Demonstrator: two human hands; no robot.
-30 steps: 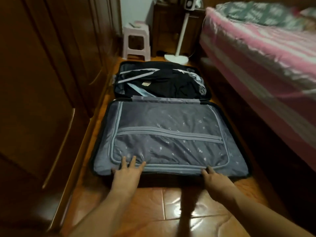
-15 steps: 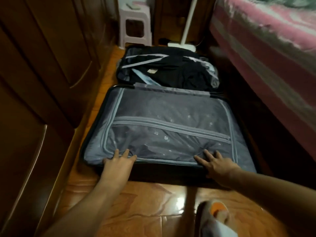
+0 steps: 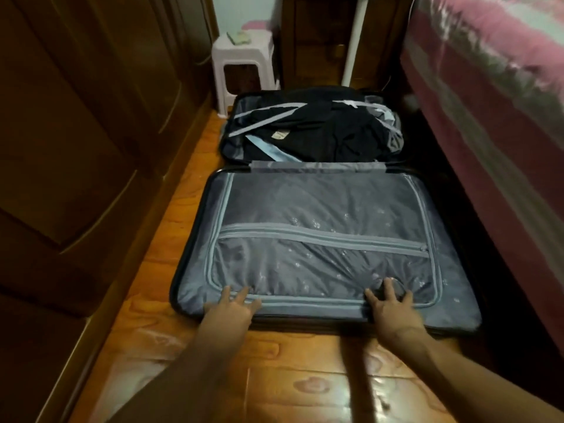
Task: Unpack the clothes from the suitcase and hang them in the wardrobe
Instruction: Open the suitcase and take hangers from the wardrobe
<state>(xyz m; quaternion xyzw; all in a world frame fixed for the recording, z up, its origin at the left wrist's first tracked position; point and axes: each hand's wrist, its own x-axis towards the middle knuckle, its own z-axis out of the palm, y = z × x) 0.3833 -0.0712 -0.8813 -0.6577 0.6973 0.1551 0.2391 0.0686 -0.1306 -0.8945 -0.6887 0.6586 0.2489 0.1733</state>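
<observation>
An open suitcase (image 3: 189, 239) lies flat on the wooden floor. Its near half is covered by a grey zipped divider (image 3: 323, 227). The far half holds dark clothes (image 3: 314, 132) under grey and light-blue straps. My left hand (image 3: 230, 309) rests with spread fingers on the divider's near left edge. My right hand (image 3: 392, 309) presses flat on the near right part of the divider, fingers spread. The brown wardrobe (image 3: 76, 132) runs along the left, its doors closed.
A bed with a pink cover (image 3: 494, 96) lines the right side, close to the suitcase. A white plastic stool (image 3: 244, 61) and a white fan pole (image 3: 355, 38) stand beyond the suitcase in front of a dark cabinet (image 3: 320, 35).
The view has shifted closer over the suitcase. My right hand moved from the front rim up onto the divider; my left hand stayed at the near left edge.
</observation>
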